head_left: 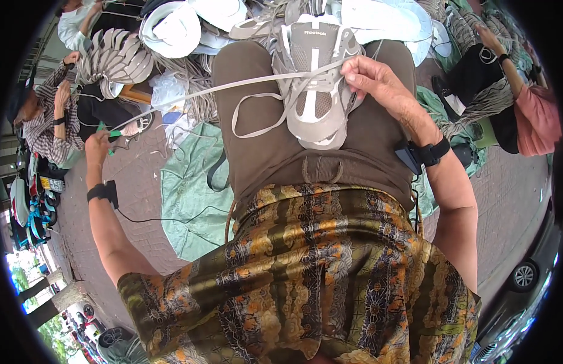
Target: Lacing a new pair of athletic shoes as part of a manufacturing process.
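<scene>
A grey-and-white sneaker (pixel 319 128) rests between my thighs on brown trousers, its toe toward me. A flat grey shoelace (pixel 233 86) runs taut from its eyelets far out to the left. My left hand (pixel 98 147) is closed on that lace's far end, arm stretched out to the side. At the shoe's right eyelets, my right hand (pixel 376 82) pinches the lace where it crosses the tongue. Another stretch of lace hangs in a loose loop over my left thigh. The fingertips of my left hand are too small to make out clearly.
White shoe parts (pixel 171 30) and bundles of grey laces (pixel 196 91) lie ahead. A green plastic sheet (pixel 193 194) covers paving at my left. Co-workers sit at the left and right. A cable (pixel 154 220) trails from my left wrist strap. A dark car (pixel 530 267) stands at right.
</scene>
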{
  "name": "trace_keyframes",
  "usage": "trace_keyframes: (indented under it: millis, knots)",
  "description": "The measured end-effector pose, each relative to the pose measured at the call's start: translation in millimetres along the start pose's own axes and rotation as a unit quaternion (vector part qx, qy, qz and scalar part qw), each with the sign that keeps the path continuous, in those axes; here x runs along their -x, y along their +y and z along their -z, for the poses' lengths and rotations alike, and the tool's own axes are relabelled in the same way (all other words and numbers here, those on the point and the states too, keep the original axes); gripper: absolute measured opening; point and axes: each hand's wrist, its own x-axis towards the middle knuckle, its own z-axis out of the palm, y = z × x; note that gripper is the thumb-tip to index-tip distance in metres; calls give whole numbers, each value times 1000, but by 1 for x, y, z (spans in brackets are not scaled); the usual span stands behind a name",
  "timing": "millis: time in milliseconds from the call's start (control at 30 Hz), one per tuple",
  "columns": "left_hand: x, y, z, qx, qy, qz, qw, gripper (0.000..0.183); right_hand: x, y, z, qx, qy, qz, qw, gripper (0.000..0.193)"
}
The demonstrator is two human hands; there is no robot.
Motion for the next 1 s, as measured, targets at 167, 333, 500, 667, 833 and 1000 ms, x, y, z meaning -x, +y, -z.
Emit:
trace_keyframes:
  millis: [167,333,500,667,833,1000]
  knots:
    - [-21,85,-52,-32,87,-167,982,34,3,-4,-9,12,95,-10,995,16]
    - [31,265,-52,210,151,-248,934,22,12,-30,-27,113,146,79,980,9]
    - [100,421,-58,363,40,-338,868,16,2,-38,-43,424,138,212,870,16]
    - [100,471,-88,270,111,-387,875,12,-15,-31,-48,498,130,201,834,16]
    - [88,472,-80,365,30,-379,850,9,-24,-29,-30,255,59,126,957,11]
    - [84,468,-68,243,112,-416,869,5,-20,-30,-14,87,26,97,991,18]
